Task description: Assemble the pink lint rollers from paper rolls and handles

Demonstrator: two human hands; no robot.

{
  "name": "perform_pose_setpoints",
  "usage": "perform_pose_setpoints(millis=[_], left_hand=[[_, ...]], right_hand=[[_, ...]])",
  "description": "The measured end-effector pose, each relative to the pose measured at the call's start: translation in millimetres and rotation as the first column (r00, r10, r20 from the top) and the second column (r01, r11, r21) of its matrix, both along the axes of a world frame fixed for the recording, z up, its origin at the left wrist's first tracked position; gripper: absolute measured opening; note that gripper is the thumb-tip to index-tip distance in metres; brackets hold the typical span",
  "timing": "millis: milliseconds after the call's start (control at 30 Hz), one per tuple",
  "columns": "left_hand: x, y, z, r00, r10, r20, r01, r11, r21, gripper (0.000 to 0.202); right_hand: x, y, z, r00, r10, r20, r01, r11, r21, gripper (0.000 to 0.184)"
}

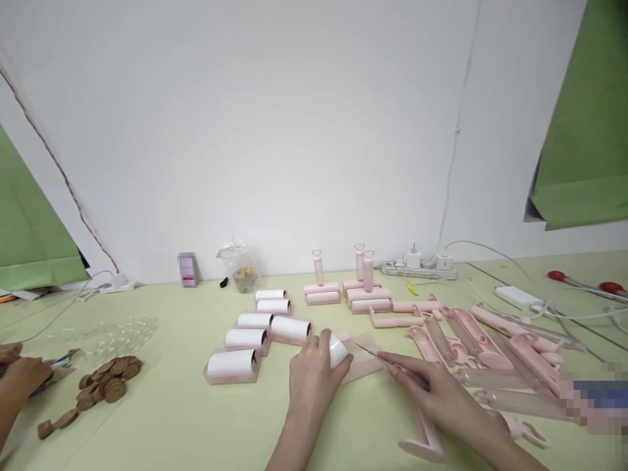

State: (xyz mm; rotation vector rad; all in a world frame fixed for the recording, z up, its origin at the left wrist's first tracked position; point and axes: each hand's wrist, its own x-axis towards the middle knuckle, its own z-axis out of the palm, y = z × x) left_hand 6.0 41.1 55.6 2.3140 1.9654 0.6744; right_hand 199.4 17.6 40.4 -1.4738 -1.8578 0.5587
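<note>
My left hand (314,369) is closed around a white lint roller roll (337,352), tilted over the table. From the roll's far side a translucent pinkish sheet (366,369) spreads out. In my right hand (432,386) is a thin pointed metal tool (375,354); its exact kind is unclear. The tip points left toward the roll, and a gap to it seems to show. Several more white rolls on pink wrapping, such as the nearest roll (231,361), lie to the left. Below my right hand rests a pink plastic roller handle (424,441).
Pink handles and covers (483,340) are heaped at right. Assembled pink lint rollers (369,297) stand behind. A power strip (422,269), white adapter (519,298) and cables line the back. At left are brown discs (115,386), a clear bag (243,271) and a co-worker's hands (24,373).
</note>
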Motion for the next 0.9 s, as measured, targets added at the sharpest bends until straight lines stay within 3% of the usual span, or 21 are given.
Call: perform_pose_setpoints(millis=[167, 333, 433, 533, 633, 733, 900], left_hand=[[-5.8, 0.1, 3.5, 0.993, 0.076, 0.092, -0.076, 0.997, 0.004, 0.036], [-6.9, -1.7, 4.6, 0.976, 0.072, 0.206, -0.071, 0.997, -0.013, 0.034], [-8.0, -0.9, 3.7, 0.952, 0.074, 0.296, -0.080, 0.997, 0.006, 0.034], [-11.5, 0.3, 5.4, 0.906, 0.095, 0.412, -0.121, 0.992, 0.037, 0.033], [-16.0, 0.4, 10.4, 0.840, 0.099, 0.534, -0.169, 0.982, 0.085, 0.030], [-20.0, 0.2, 14.7, 0.790, 0.101, 0.605, -0.219, 0.968, 0.125, 0.029], [-24.0, 2.2, 15.1, 0.787, 0.079, 0.612, -0.206, 0.969, 0.139, 0.030]], right_hand=[[0.0, 0.9, -4.3, 0.992, -0.096, -0.079, 0.092, 0.994, -0.060, 0.035], [3.0, 12.2, 0.7, 0.962, 0.056, -0.269, -0.061, 0.998, -0.011, 0.034], [-3.3, 41.3, 15.0, 0.998, 0.061, -0.031, -0.059, 0.996, 0.062, 0.026], [-23.4, 84.9, 28.2, 0.962, -0.023, 0.271, -0.001, 0.996, 0.088, 0.017], [-52.1, 126.7, 28.1, 0.921, -0.025, 0.389, 0.012, 0.999, 0.036, 0.017], [-77.2, 153.7, 17.3, 0.882, -0.004, 0.471, 0.026, 0.999, -0.041, 0.024], [-84.8, 161.4, 8.8, 0.864, 0.005, 0.504, 0.055, 0.993, -0.103, 0.025]])
